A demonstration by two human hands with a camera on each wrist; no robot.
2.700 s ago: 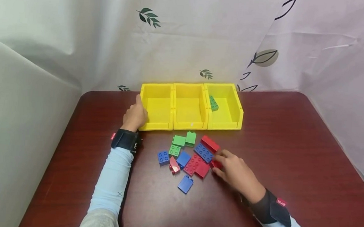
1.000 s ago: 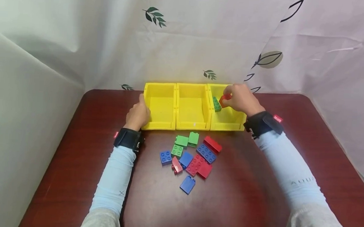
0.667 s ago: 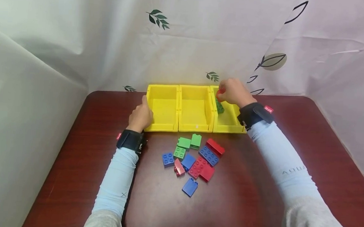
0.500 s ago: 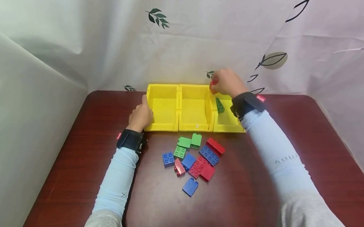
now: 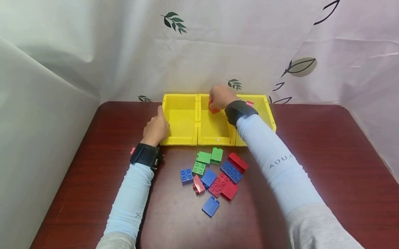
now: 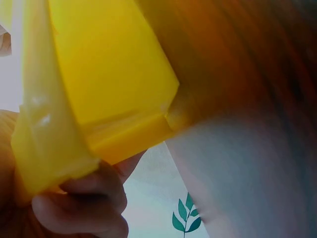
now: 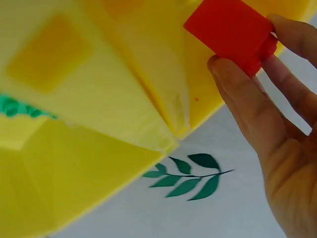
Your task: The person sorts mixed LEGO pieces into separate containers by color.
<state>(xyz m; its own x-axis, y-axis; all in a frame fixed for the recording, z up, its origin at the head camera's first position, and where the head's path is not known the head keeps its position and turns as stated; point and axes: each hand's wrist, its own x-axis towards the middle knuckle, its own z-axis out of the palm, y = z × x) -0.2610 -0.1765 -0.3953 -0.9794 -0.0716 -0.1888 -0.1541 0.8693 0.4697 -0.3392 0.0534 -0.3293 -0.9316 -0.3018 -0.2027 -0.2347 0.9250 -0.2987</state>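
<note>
My right hand (image 5: pixel 223 96) pinches a red toy brick (image 5: pixel 214 108) inside or just over the middle yellow bin (image 5: pixel 213 141). In the right wrist view, thumb and fingers hold the red brick (image 7: pixel 233 32) by its edges. My left hand (image 5: pixel 156 129) grips the outer side wall of the left yellow bin (image 5: pixel 179 140); the left wrist view has its fingers (image 6: pixel 79 210) curled round the yellow rim (image 6: pixel 54 163). Beyond a partition, part of a green brick (image 7: pixel 22 107) shows in the right bin (image 5: pixel 262 105); the right wrist hides it in the head view.
In front of the bins lie loose bricks: several blue ones (image 5: pixel 211 206), several red ones (image 5: pixel 219 184) and 3 green ones (image 5: pixel 204 158). All rest on a dark red-brown table (image 5: pixel 90 178). A pale leaf-patterned cloth (image 5: pixel 204 45) hangs close behind the bins.
My right hand has picked up a red brick from the pile, carried it over the right bin, then moved left to the middle bin. The left hand has stayed on the left bin.
</note>
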